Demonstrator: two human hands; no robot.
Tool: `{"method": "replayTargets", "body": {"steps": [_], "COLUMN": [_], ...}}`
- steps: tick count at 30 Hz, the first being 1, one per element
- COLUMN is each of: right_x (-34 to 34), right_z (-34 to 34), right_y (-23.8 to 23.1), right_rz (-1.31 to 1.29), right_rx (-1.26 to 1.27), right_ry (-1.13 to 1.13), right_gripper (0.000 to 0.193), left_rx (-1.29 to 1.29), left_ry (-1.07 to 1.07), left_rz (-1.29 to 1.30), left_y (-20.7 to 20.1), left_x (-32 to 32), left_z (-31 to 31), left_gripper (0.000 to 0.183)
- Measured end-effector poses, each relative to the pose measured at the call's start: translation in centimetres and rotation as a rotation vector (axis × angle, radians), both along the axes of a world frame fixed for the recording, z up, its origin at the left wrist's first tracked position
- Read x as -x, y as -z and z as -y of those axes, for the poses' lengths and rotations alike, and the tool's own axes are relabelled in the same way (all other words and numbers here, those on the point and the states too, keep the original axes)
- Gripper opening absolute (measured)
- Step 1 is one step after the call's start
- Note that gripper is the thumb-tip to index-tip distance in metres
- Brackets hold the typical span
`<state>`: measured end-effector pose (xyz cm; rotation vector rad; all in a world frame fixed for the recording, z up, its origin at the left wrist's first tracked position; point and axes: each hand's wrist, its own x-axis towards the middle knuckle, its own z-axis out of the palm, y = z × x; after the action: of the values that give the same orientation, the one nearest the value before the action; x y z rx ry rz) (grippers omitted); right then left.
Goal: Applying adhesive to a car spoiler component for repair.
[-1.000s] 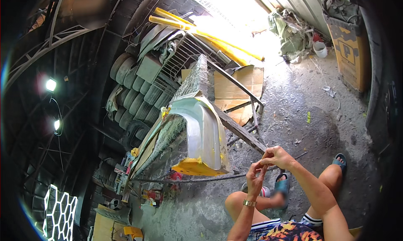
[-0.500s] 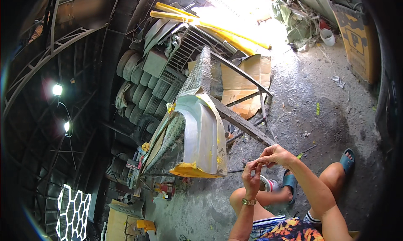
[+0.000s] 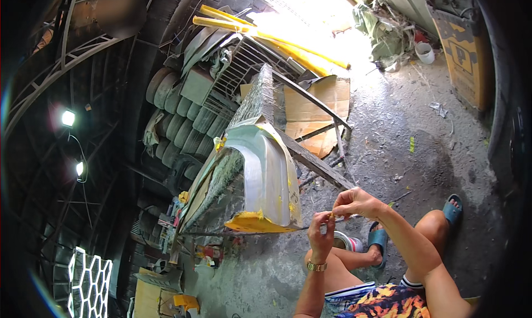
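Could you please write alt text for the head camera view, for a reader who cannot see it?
A seated person's left hand and right hand meet over a small yellow-tipped item, too small to identify, beside a grey car panel with yellow patches. A can stands on the concrete floor by their blue sandals, with stacked tyres and cardboard behind.

Stacked tyres (image 3: 177, 110), flattened cardboard (image 3: 316, 110), yellow poles (image 3: 277, 38) and a white bucket (image 3: 425, 52) surround the concrete floor (image 3: 399, 124).

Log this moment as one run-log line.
left hand: pinching small yellow bit | right hand: fingertips on same bit | small can: between feet | silver body panel: propped ahead
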<state>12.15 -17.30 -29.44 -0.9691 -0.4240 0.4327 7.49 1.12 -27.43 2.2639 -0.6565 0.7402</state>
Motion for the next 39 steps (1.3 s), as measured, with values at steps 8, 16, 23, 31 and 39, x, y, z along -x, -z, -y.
{"method": "replayTargets", "body": {"steps": [8, 16, 23, 31, 39], "right_x": [3.3, 4.3, 3.8, 3.5, 3.3], "right_z": [1.2, 0.9, -0.2, -0.8, -0.8], "right_y": [-8.7, -13.6, -13.6, -13.5, -14.0], "right_rz": [0.252, 0.4, 0.435, 0.644, 0.719], "right_rx": [-0.204, -0.378, -0.408, -0.264, -0.182], "right_ry": [0.341, 0.365, 0.394, 0.645, 0.683], "right_gripper": [0.01, 0.012, 0.012, 0.014, 0.017], "left_rx": [0.657, 0.673, 0.67, 0.689, 0.682], "left_ry": [-0.034, -0.087, -0.079, -0.073, -0.013], "left_rz": [-0.245, -0.259, -0.276, -0.322, -0.349], "left_y": [-0.6, -0.5, 0.0, 1.1, 1.3], "left_x": [2.1, 2.7, 2.7, 2.5, 2.1], "left_z": [-2.7, -4.7, -4.8, -4.8, -4.2], "left_gripper": [0.011, 0.011, 0.012, 0.012, 0.011]}}
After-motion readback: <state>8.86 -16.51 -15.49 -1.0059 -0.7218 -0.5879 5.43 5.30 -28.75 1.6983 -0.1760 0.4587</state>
